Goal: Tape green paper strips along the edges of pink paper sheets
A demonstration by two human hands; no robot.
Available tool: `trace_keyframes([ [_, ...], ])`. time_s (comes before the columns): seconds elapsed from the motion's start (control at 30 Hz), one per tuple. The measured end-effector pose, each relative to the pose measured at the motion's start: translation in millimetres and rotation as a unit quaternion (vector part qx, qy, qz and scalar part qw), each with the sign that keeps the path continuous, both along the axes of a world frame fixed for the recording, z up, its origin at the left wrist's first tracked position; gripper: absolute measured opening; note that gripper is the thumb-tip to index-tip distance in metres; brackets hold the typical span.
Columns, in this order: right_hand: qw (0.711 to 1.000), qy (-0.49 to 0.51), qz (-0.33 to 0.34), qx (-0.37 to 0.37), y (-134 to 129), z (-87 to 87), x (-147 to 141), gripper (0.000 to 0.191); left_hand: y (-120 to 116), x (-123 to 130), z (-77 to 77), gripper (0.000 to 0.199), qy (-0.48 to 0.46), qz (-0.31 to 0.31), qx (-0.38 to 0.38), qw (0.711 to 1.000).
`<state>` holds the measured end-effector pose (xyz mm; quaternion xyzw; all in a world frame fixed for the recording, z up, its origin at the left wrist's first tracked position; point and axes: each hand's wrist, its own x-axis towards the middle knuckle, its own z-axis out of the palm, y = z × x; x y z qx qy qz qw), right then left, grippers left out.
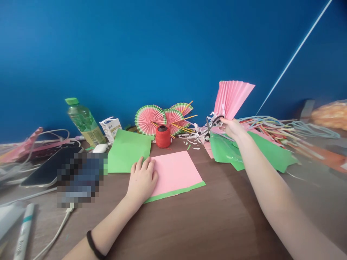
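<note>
Flat on the pink paper (177, 168) rests my left hand (142, 177), its fingers stretched out over the left edge. A green strip (176, 192) runs along the near edge of this sheet. Farther off to the right, my right hand (232, 127) is closed at the dark handle of a pair of scissors (208, 127), whose blades point left. A pleated pink paper (233, 96) stands just behind that hand. Below it lie green sheets (223, 153), partly under clear plastic, and white paper scraps (200, 130).
Watermelon-patterned paper fans (150, 120) lean at the blue wall behind a red thread spool (163, 138). A green sheet (127, 150), a bottle (85, 122), a phone (51, 168), a cable (58, 231) and a marker (25, 231) lie leftward. Colored cords (306, 126) are heaped at right.
</note>
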<state>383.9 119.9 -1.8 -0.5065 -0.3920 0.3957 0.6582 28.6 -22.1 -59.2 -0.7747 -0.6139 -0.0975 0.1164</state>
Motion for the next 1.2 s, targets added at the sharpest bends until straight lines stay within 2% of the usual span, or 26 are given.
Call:
trace_keyframes([
  [0.07,1.000,0.013,-0.009,-0.001,0,3.4,-2,0.012,-1,0,0.4,0.043,0.001,0.001,-0.001,1.000],
  [0.27,0.995,0.041,-0.090,0.018,-2,10.6,-5,0.009,0,2,0.6,0.043,0.002,0.001,-0.002,1.000],
  [0.33,0.995,0.055,-0.081,0.023,-4,14.0,-6,0.010,0,2,0.8,0.043,0.002,0.001,-0.002,1.000],
  [0.53,0.990,0.107,0.006,0.096,-8,27.7,-15,0.010,0,0,0.0,0.042,-0.011,-0.002,0.003,1.000],
  [0.6,0.991,0.062,-0.024,0.116,-10,32.5,-17,0.008,-1,0,-0.3,0.041,-0.015,-0.004,0.008,1.000],
  [0.7,0.975,-0.115,-0.144,0.125,-14,37.0,-14,0.012,-1,0,0.1,0.041,-0.016,-0.006,0.008,1.000],
  [0.77,0.942,-0.257,-0.194,0.090,-17,36.5,-11,0.022,-1,0,0.7,0.041,-0.018,-0.006,0.007,1.000],
  [0.8,0.927,-0.316,-0.192,0.060,-17,34.9,-9,0.024,-1,1,0.9,0.041,-0.022,-0.006,0.008,1.000],
  [0.9,0.897,-0.421,-0.131,-0.027,-16,25.6,-2,0.028,-1,1,0.9,0.040,-0.028,-0.005,0.011,1.000],
  [1.03,0.864,-0.479,-0.060,-0.141,-10,7.7,8,0.032,-1,0,0.0,0.041,-0.017,-0.003,0.010,1.000],
  [1.13,0.842,-0.492,-0.055,-0.215,-7,-4.9,17,0.037,-1,0,-0.5,0.042,-0.008,-0.003,0.005,1.000],
  [1.2,0.836,-0.497,-0.064,-0.225,-5,-10.7,23,0.043,0,0,-0.8,0.042,-0.007,-0.002,0.005,1.000],
])
